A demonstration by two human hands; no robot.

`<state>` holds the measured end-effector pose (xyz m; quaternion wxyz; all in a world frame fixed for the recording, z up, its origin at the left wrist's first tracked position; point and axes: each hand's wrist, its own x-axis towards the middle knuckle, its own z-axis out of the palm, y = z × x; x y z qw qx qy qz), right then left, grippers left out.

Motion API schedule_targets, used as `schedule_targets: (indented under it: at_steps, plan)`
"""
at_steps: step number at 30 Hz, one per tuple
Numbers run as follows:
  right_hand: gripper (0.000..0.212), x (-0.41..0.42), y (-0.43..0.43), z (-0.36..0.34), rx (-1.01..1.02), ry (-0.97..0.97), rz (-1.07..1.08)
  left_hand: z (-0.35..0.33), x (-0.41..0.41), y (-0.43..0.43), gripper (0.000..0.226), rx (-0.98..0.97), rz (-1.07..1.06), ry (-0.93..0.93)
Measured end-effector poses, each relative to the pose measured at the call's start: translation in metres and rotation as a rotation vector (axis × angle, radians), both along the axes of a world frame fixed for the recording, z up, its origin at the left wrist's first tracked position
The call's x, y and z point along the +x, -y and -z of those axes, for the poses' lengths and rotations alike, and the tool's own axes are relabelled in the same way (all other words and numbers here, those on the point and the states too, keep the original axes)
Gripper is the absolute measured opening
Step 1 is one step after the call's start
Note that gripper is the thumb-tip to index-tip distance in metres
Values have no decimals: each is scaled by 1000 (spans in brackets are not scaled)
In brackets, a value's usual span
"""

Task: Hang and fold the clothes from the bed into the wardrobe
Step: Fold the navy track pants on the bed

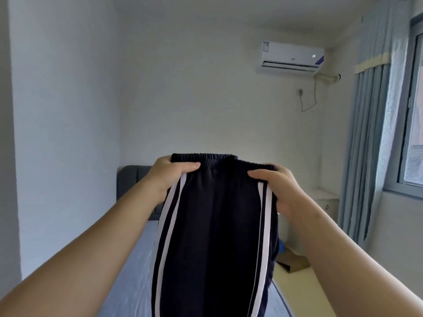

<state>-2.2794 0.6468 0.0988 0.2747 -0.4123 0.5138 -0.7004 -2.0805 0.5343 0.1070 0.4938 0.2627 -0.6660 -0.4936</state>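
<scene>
I hold up dark navy track pants (215,236) with white side stripes, at chest height over the bed (130,266). My left hand (170,173) grips the elastic waistband at its left corner. My right hand (282,186) grips the waistband at its right corner. The legs hang straight down together and run out of the bottom of the view. The bed has a light blue sheet and a dark grey headboard (135,179). No wardrobe is in view.
White walls stand to the left and ahead, with an air conditioner (290,57) high on the far wall. Blue curtains (366,138) and a window (414,124) are on the right. A white nightstand (326,202) and a brown cardboard piece (294,263) lie on the floor right of the bed.
</scene>
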Motion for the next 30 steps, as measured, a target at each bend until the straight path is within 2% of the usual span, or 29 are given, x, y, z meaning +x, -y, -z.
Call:
schedule_targets:
  at_steps: [4, 6, 10, 13, 16, 20, 24, 26, 28, 30]
  plan:
    - [10, -12, 0, 32, 71, 75, 4, 36, 12, 17, 17, 50, -87, 80]
    - [9, -15, 0, 45, 132, 82, -10, 51, 19, 20, 12, 67, -70, 123]
    - [10, -23, -10, 69, 339, 75, -175, 80, 39, 24, 4, 134, 55, 178]
    - [13, -31, -16, 83, 426, 43, -282, 99, 55, 29, 6, 236, 239, 195]
    - [7, -31, -14, 94, 459, -50, -276, 112, 59, 30, 9, 280, 300, 228]
    - [14, -33, -15, 102, 463, -143, -310, 117, 65, 33, 22, 167, 352, 305]
    - [15, -41, -24, 104, 394, -77, -550, 111, 82, 33, 29, 196, 545, 333]
    - [16, -41, -27, 106, 359, -18, -621, 109, 90, 35, 33, 239, 612, 283]
    - [21, -36, -25, 110, 358, 3, -586, 112, 88, 35, 30, 306, 581, 249]
    - [11, -27, -22, 115, 388, 8, -489, 119, 80, 33, 25, 392, 423, 283]
